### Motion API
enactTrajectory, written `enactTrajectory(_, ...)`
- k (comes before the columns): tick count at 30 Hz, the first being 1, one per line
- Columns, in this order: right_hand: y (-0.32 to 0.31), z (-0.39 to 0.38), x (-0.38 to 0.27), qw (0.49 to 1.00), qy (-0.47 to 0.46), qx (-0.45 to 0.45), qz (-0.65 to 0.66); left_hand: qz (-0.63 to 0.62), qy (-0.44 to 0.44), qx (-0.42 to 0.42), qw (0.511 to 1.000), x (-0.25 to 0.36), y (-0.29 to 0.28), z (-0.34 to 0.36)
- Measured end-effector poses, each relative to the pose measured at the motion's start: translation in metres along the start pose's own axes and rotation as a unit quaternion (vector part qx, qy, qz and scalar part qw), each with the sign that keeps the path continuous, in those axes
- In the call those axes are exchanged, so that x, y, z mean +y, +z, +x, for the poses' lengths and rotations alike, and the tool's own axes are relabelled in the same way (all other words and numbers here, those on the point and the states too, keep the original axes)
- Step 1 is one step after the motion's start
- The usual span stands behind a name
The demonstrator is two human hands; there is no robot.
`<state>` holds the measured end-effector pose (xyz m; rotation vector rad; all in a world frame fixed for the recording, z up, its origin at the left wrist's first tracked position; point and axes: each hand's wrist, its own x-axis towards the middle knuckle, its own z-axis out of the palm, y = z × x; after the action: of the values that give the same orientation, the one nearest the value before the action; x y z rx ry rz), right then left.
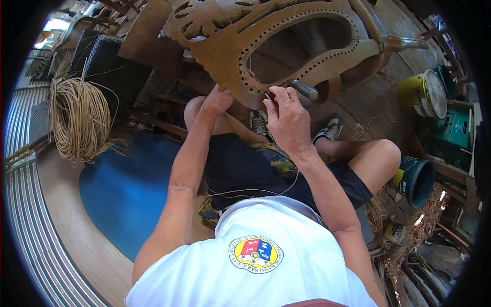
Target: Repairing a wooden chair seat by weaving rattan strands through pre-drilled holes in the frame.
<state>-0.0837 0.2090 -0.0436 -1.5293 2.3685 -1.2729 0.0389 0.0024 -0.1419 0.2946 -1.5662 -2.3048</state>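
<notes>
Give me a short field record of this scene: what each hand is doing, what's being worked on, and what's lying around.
Workpiece: carved wooden chair frame, rim lined with small holes
Left hand: grip on the frame's lower edge
Right hand: pinching a thin cane strand at the holes
Tool: metal-tipped tool resting by the right hand
Left side: coil of cane; blue mat
Right side: yellow bucket; dark bucket
</notes>
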Motion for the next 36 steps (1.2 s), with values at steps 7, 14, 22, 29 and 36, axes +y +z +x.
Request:
enactTrajectory(7, 0.006, 0.013, -0.004, 0.997, -0.063, 0.034, -0.042, 0.000, 0.033, 0.023, 0.999, -0.003, 0.010, 0.005)
enactTrajectory(14, 0.019, 0.018, -0.001, 0.993, -0.080, 0.056, -0.068, -0.171, 0.035, -0.006, 0.985, -0.002, 0.014, 0.003)
enactTrajectory(22, 0.027, 0.004, 0.013, 0.993, -0.008, 0.107, -0.039, -0.264, 0.050, 0.127, 0.955, 0.010, 0.068, -0.039)
enactTrajectory(29, 0.028, -0.002, 0.017, 0.991, 0.053, 0.109, 0.055, -0.081, 0.089, 0.321, 0.939, 0.014, 0.118, -0.022)
enactTrajectory(36, 0.024, -0.015, 0.004, 0.958, 0.147, 0.106, 0.222, 0.043, 0.083, 0.359, 0.929, 0.019, 0.129, -0.015)
